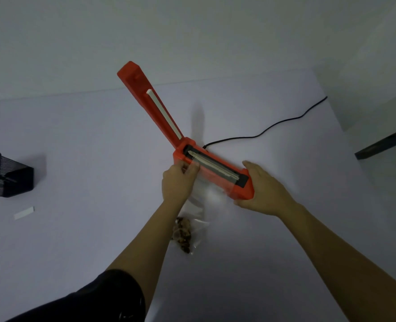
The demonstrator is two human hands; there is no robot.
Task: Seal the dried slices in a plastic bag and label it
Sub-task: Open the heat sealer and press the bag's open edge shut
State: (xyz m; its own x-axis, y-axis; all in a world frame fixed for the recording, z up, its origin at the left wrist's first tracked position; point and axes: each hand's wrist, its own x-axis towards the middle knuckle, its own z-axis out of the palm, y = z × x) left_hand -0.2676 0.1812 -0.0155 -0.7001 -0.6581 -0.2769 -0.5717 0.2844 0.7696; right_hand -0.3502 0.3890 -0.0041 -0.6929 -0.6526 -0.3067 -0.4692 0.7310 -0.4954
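An orange heat sealer (pixel 218 176) lies on the white table with its lid arm (pixel 153 101) raised. A clear plastic bag (pixel 200 205) stretches from the sealer's strip toward me, with brown dried slices (pixel 183 233) bunched at its near end. My left hand (pixel 177 182) pinches the bag's open edge at the left end of the sealing strip. My right hand (pixel 262 189) rests against the sealer's right end and near corner, fingers spread along its body. A small white label strip (pixel 24 212) lies on the table far left.
A black mesh pen holder (pixel 5 176) lies on its side at the left edge. The sealer's black power cord (pixel 262 133) runs off to the back right. A dark shelf edge (pixel 383 145) shows at the right.
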